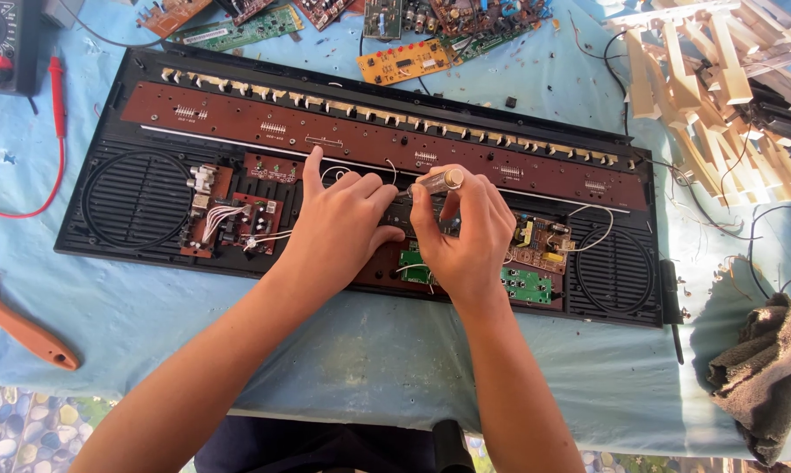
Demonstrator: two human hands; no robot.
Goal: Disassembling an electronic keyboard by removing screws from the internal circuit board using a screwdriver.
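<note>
An opened black keyboard case (115,219) lies across a blue cloth, with a long brown circuit board (237,118) along its back and small boards inside. My right hand (465,232) is closed on a screwdriver with a clear handle (439,181), held upright over the middle of the case. My left hand (338,223) rests beside it on the middle board, index finger stretched out, the other fingers curled near the screwdriver tip. A green board (527,285) and a brown board (540,245) show to the right of my hands.
A multimeter with red leads (1,44) sits at the far left. Loose circuit boards (404,60) lie behind the case. Cream keyboard keys (711,96) are piled at the back right. A grey rag (768,372) lies at right, an orange tool handle (23,328) at left.
</note>
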